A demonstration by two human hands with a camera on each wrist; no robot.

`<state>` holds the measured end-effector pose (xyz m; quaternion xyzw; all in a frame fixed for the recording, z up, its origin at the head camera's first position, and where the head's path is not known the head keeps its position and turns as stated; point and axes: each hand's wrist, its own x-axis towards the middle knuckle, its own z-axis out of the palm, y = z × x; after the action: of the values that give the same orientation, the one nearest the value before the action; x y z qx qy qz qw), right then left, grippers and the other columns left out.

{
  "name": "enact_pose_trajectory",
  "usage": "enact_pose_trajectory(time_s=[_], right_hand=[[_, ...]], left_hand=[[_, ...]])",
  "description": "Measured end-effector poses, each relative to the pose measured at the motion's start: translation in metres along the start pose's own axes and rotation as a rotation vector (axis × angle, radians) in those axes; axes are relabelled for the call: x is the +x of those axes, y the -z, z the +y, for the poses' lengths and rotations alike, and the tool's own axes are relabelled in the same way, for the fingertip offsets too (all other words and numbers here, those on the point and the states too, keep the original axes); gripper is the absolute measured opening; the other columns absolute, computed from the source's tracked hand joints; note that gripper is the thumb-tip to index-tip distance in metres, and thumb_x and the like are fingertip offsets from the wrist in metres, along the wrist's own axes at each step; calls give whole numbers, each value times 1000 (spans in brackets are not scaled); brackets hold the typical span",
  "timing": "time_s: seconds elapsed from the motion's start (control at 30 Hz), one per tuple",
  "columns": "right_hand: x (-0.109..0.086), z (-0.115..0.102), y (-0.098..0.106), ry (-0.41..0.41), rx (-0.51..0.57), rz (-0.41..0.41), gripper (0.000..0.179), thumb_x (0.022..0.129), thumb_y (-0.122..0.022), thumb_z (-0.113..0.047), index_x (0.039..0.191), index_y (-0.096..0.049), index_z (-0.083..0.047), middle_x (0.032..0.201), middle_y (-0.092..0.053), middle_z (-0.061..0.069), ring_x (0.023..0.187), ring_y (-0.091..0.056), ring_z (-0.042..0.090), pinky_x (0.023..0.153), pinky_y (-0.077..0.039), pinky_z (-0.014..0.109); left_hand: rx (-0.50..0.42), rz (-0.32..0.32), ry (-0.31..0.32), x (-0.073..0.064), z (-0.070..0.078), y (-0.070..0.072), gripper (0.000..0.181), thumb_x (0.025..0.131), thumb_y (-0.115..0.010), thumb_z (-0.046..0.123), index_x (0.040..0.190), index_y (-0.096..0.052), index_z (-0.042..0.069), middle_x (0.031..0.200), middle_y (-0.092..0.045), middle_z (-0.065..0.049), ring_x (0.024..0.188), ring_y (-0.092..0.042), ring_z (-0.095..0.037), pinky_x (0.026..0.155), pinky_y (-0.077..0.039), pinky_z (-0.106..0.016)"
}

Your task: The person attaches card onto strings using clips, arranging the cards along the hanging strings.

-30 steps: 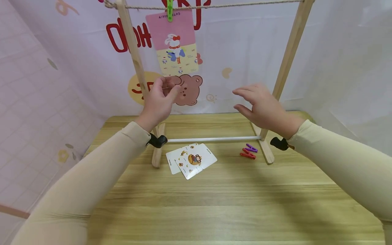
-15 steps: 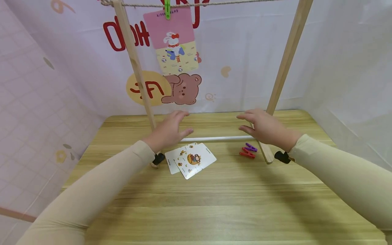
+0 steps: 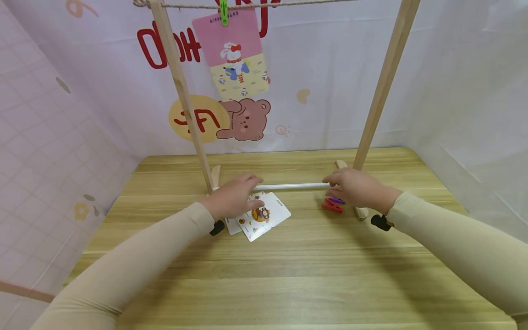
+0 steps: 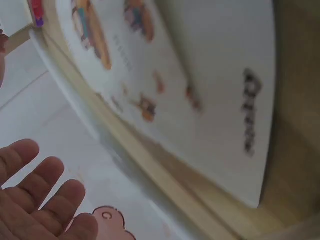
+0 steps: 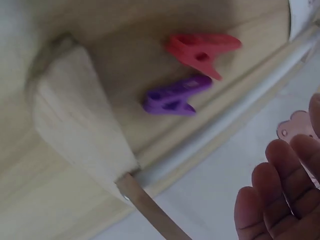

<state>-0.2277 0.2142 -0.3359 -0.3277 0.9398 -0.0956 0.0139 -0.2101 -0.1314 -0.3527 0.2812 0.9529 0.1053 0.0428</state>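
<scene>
Cards [image 3: 262, 220], white, round-cornered and printed with a cartoon monkey, lie overlapping on the pale wood-grain table [image 3: 280, 284]. Over their left part hovers the left hand [image 3: 232, 198], its fingers loosely spread and grasping nothing (whether the thumb touches the top card, I cannot tell). The right hand [image 3: 356, 185], likewise unclenched and holding nothing, hovers over a red plastic clip [image 5: 187, 47] and a purple plastic clip [image 5: 180, 90], which lie just beside each other near the right foot [image 5: 77, 110] of the light wooden frame [image 3: 383, 78]. Between the hands, a slim white rod [image 3: 293, 186] runs low across it. At the top, a bright green plastic clip [image 3: 224, 16] holds a pink-and-yellow rabbit card [image 3: 224, 52] against beige twine [image 3: 185, 6].
</scene>
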Motion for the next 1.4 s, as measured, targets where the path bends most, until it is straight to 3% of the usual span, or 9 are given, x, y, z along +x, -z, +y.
enact_pose_trajectory(time_s=[0.13,0.23,0.37,0.47,0.7,1.4], right_hand=[[-2,1,-8,-40,33,-63,36,83,-69,-26,114,-65,-8,102,-67,2,82,-62,11,74,-52,33],[-3,2,-15,-43,38,-77,36,83,-69,-28,112,-66,-7,89,-64,-1,70,-55,8,63,-49,27],[-4,6,-23,13,9,-90,13,84,-68,-29,88,-66,-17,70,-52,-6,62,-45,7,55,-40,22],[-4,8,-29,36,20,-114,14,84,-68,-30,76,-58,-24,68,-52,-9,63,-46,5,57,-40,21],[-5,7,-34,38,34,-136,7,82,-70,-28,82,-64,-25,74,-57,-12,68,-50,3,64,-43,23],[1,5,-38,-59,-5,-171,11,80,-72,-26,86,-64,-22,74,-56,-12,67,-50,7,63,-43,25]], left_hand=[[16,-44,8,-1,3,-11,71,84,-57,55,140,-38,16,138,-43,-1,125,-44,-19,104,-37,-35],[37,-83,19,-1,4,-17,70,84,-58,55,140,-38,17,137,-44,-1,124,-45,-18,102,-39,-35],[81,-122,12,-2,4,-25,69,85,-56,55,141,-38,17,140,-42,-3,127,-43,-20,105,-36,-36],[107,-136,-9,-4,4,-29,63,85,-56,55,134,-45,16,135,-46,-2,122,-47,-17,102,-38,-34],[142,-175,-31,-8,10,-30,63,82,-59,56,130,-50,15,130,-48,-2,118,-47,-16,99,-40,-31],[135,-156,-2,-4,14,-30,62,78,-66,55,123,-53,14,113,-52,0,98,-48,-15,85,-43,-30]])
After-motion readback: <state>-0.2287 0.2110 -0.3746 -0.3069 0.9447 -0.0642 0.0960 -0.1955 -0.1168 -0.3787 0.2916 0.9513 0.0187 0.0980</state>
